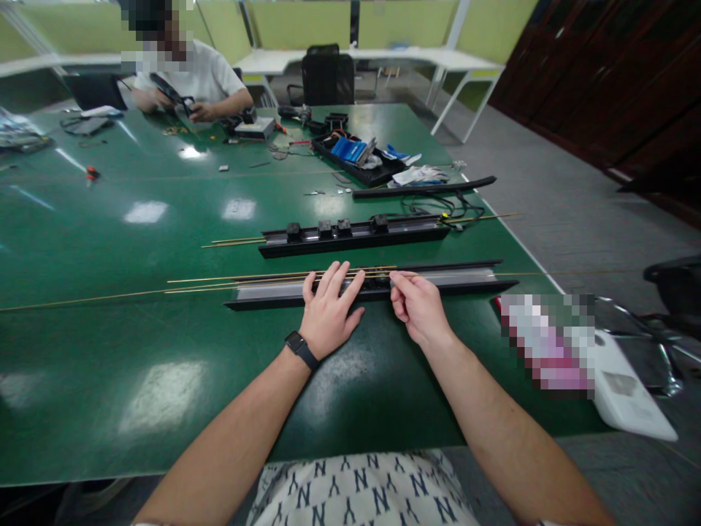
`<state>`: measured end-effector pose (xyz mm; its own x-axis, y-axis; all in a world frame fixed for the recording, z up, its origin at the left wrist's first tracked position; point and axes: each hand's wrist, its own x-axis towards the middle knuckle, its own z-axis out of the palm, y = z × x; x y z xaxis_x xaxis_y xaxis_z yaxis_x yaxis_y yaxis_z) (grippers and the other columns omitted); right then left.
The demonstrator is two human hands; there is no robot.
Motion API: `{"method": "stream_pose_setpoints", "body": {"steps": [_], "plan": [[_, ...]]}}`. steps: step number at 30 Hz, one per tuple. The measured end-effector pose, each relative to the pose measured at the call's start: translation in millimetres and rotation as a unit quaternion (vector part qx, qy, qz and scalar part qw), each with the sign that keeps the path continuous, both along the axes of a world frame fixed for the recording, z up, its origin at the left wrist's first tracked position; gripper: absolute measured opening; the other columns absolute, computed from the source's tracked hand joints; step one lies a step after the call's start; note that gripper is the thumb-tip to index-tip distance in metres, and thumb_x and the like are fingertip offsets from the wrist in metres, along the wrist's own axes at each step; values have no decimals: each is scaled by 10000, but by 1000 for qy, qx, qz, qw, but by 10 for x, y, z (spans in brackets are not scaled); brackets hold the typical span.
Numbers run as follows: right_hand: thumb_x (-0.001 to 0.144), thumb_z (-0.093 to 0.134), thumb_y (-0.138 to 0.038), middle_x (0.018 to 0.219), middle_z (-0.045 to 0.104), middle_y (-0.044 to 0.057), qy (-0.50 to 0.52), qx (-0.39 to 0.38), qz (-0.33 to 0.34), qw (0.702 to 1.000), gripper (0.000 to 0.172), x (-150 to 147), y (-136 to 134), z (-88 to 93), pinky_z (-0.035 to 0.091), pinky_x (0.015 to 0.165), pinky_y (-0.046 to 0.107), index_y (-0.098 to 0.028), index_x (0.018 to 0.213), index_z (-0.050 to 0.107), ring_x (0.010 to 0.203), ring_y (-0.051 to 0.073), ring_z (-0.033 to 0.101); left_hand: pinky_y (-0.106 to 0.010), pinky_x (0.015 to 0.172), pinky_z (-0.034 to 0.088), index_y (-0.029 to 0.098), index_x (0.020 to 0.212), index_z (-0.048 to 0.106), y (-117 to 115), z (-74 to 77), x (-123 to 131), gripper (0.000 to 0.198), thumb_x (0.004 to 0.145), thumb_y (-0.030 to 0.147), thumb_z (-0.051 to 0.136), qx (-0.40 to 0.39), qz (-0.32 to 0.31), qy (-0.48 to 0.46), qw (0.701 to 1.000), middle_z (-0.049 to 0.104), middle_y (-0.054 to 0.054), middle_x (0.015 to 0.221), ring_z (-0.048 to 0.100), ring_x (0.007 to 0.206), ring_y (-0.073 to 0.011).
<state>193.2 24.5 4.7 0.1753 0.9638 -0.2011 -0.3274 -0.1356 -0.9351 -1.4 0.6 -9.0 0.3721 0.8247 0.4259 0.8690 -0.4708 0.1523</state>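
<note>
In front of me a long black channel (pixel 465 279) with a pale inner floor lies crosswise on the green table. Thin brass-coloured rods (pixel 202 280) run along it and stick out past its left end. My left hand (pixel 331 310) rests on the channel with fingers spread over the rods. Just right of it, my right hand (pixel 413 299) pinches at the rods' right end; what sits between thumb and finger is hidden. A small dark block (pixel 377 279) shows in the channel between my hands. Behind it lies a second channel (pixel 355 239) with several black blocks and rods.
A black strip (pixel 421 188) and a cable (pixel 465 208) lie farther back, near a black tray (pixel 355 164) with blue items and gloves (pixel 419 176). Across the table (pixel 109 314) a person (pixel 191 80) handles a dark tool. A white object (pixel 629 387) overhangs the right edge.
</note>
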Motion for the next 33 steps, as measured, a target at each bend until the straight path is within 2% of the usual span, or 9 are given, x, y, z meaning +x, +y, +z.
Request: {"method": "stream_pose_setpoints", "body": {"steps": [9, 33], "plan": [[689, 895, -384, 519, 586, -58, 15, -13, -4, 1000, 356, 18, 3, 34, 216, 258, 166, -161, 855, 673, 311, 59, 401, -581, 1280, 105, 288, 1595, 466, -9, 10, 2, 653, 982, 443, 628, -5, 0, -3, 1000, 421, -130, 1690, 343, 1589, -320], [727, 885, -449, 509, 560, -66, -5, -21, -4, 1000, 396, -8, -22, 62, 209, 264, 167, -181, 873, 633, 305, 60, 386, -580, 1290, 100, 285, 1591, 476, -5, 25, 6, 640, 986, 439, 617, -18, -1, -7, 1000, 416, -133, 1693, 336, 1594, -323]]}}
